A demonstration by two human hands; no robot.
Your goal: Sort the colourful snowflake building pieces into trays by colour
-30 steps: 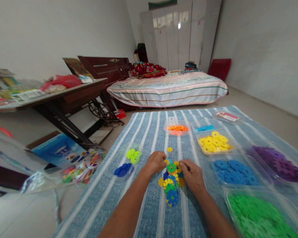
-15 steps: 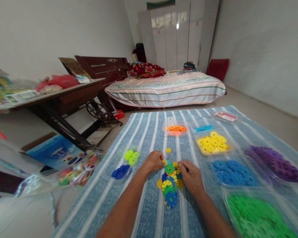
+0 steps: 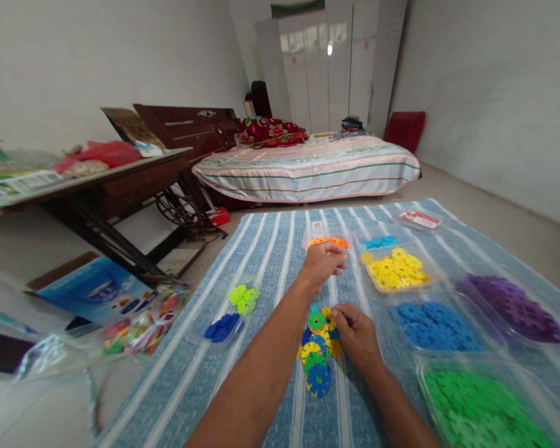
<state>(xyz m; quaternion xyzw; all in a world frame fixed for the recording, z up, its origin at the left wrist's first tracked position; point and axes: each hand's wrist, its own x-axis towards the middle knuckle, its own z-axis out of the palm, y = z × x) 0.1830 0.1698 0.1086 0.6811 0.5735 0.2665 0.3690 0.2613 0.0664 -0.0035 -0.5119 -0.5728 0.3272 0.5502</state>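
Observation:
A flat cluster of joined plastic snowflake discs (image 3: 318, 348), in yellow, green, blue and orange, lies on the blue striped mat (image 3: 266, 249). My right hand (image 3: 357, 336) rests at the cluster's right edge, fingers closed on it. My left hand (image 3: 324, 261) is stretched forward with its fingers curled, just short of a clear tray of orange discs (image 3: 330, 240). What those fingers hold, if anything, is hidden.
Clear trays of discs line the right: light blue (image 3: 379, 241), yellow (image 3: 396, 269), blue (image 3: 434, 323), purple (image 3: 513, 305), green (image 3: 476, 398). Lime and dark blue discs (image 3: 236, 308) lie left of my arm. A bag of mixed discs (image 3: 135, 326), a table (image 3: 98, 186) and a bed (image 3: 308, 165) stand beyond the mat.
My left hand left the cluster and moved forward to the orange tray, covering the spot where a loose yellow disc lay. My right hand stayed on the cluster.

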